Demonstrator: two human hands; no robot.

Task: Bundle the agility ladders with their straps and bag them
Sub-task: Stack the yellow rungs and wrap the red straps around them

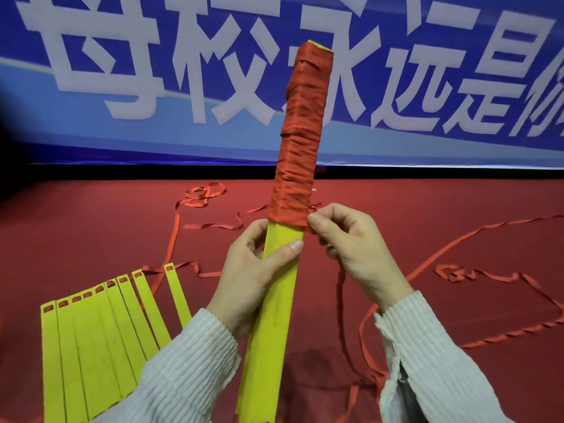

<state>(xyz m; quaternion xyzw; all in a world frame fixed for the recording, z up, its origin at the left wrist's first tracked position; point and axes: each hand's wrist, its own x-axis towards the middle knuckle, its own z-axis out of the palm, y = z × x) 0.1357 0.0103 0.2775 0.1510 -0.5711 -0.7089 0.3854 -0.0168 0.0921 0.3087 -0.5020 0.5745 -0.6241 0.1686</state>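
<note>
Left hand (253,279) curled round the yellow ladder bundle (268,315) — right hand (351,242) pinching the red bag (300,132) hem.

Left hand (253,276) grip curled; right hand (351,242) pinching.

matt yellow plastic rungs (268,315), red mesh bag (300,132)
</note>
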